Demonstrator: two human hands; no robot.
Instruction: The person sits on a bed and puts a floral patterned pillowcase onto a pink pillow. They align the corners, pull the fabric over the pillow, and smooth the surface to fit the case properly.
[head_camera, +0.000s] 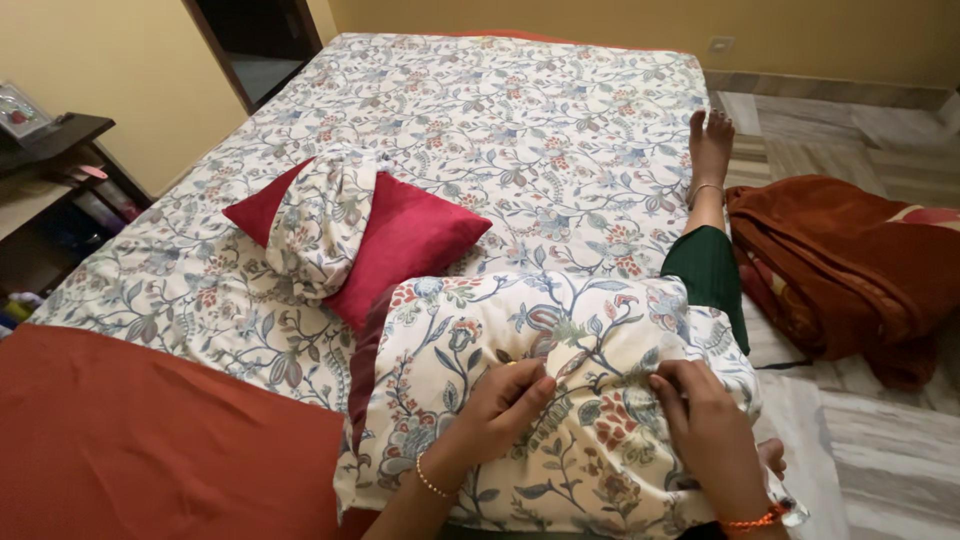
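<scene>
Hands (600, 420) pinching floral pillowcase (520, 340)

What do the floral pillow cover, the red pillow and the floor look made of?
Floral pillow cover: matte printed woven cloth, probably cotton; it creases softly. Red pillow: finely textured fabric, faint sheen, fibre unclear. Floor: polished stone-like tiles, grey veining, possibly marble.

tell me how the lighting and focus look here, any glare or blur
Head view: soft, even indoor light, no glare; faint shadows under the left hand and right hand on the floral pillow; sharp throughout, slight wide-angle bending at the edges; dark doorway underexposed.
</scene>
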